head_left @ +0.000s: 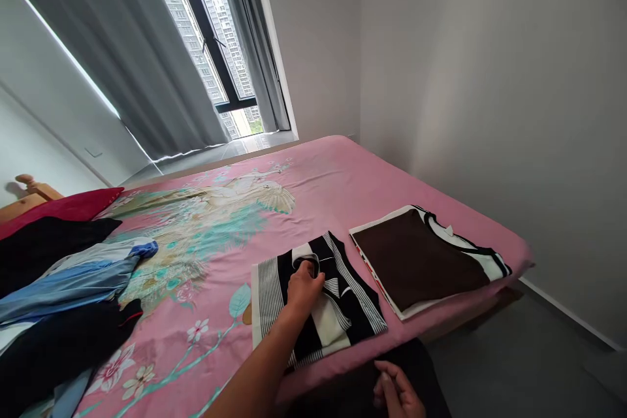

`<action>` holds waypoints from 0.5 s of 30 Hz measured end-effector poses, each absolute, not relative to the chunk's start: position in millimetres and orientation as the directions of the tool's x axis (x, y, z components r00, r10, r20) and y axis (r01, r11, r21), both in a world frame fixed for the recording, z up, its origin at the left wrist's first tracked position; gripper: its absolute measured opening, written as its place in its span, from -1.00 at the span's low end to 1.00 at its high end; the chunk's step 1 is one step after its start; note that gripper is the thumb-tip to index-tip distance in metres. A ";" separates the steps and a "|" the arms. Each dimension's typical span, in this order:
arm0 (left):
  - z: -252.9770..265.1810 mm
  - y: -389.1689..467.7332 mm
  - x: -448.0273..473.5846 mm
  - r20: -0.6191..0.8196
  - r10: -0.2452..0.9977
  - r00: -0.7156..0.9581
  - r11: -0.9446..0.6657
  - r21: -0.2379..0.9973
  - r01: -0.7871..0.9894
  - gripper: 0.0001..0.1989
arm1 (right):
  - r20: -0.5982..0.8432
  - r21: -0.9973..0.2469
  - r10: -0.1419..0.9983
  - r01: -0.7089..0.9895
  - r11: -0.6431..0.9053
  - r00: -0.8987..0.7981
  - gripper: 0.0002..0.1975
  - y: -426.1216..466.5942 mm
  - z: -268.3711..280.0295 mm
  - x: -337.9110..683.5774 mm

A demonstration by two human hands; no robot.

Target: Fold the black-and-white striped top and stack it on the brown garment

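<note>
right hand loosely curled, left hand pressing striped shirt

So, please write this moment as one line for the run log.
left hand: pressing on striped shirt | right hand: free, below bed edge | brown shirt: folded, right of striped shirt | unfolded clothes: far left

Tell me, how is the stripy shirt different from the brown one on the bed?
The stripy shirt has black and white stripes; the brown shirt shows a plain brown panel with white edges. The left hand rests on the stripy shirt, while nothing touches the brown shirt. The brown shirt lies nearer the bed's corner. Both are folded flat on the pink bedspread.
</note>
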State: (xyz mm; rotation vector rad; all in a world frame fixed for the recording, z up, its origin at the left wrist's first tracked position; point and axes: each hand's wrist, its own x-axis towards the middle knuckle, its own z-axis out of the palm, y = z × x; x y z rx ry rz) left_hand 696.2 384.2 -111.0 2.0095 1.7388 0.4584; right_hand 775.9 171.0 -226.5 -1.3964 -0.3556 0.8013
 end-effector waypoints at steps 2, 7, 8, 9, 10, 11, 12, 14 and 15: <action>-103.0 388.4 696.8 -0.010 0.986 0.166 -0.136 0.523 0.842 -0.65 | -0.250 -0.953 0.728 -0.293 -0.070 0.639 -0.44 173.2 -229.3 781.6; -102.3 391.9 711.2 -0.002 0.955 0.296 -0.233 0.611 0.756 -0.56 | -0.269 -0.950 0.744 -0.298 -0.098 0.612 -0.45 176.1 -232.4 784.4; -106.0 391.0 712.1 -0.001 0.941 0.339 -0.257 0.648 0.717 -0.55 | -0.265 -0.948 0.728 -0.310 -0.076 0.632 -0.47 176.1 -232.9 782.3; -110.0 389.8 711.1 0.019 0.927 0.374 -0.287 0.676 0.679 -0.55 | -0.262 -0.945 0.708 -0.322 -0.052 0.656 -0.49 176.1 -233.6 780.1; -113.9 388.5 708.0 0.059 0.916 0.397 -0.325 0.688 0.649 -0.58 | -0.260 -0.943 0.689 -0.331 -0.032 0.676 -0.50 176.0 -234.5 778.2; -117.2 387.3 702.8 0.118 0.904 0.410 -0.375 0.681 0.630 -0.62 | -0.259 -0.942 0.677 -0.335 -0.021 0.688 -0.51 175.8 -235.6 777.0; -119.7 386.4 696.0 0.190 0.888 0.418 -0.432 0.652 0.622 -0.67 | -0.260 -0.941 0.683 -0.337 -0.022 0.683 -0.52 175.6 -236.8 776.8; -122.4 385.4 680.0 0.313 0.837 0.448 -0.545 0.552 0.631 -0.71 | -0.265 -0.941 0.728 -0.334 -0.052 0.633 -0.51 175.0 -239.5 779.0; -123.1 385.2 672.4 0.347 0.811 0.471 -0.585 0.491 0.646 -0.70 | -0.267 -0.942 0.750 -0.330 -0.069 0.605 -0.50 174.7 -240.8 780.8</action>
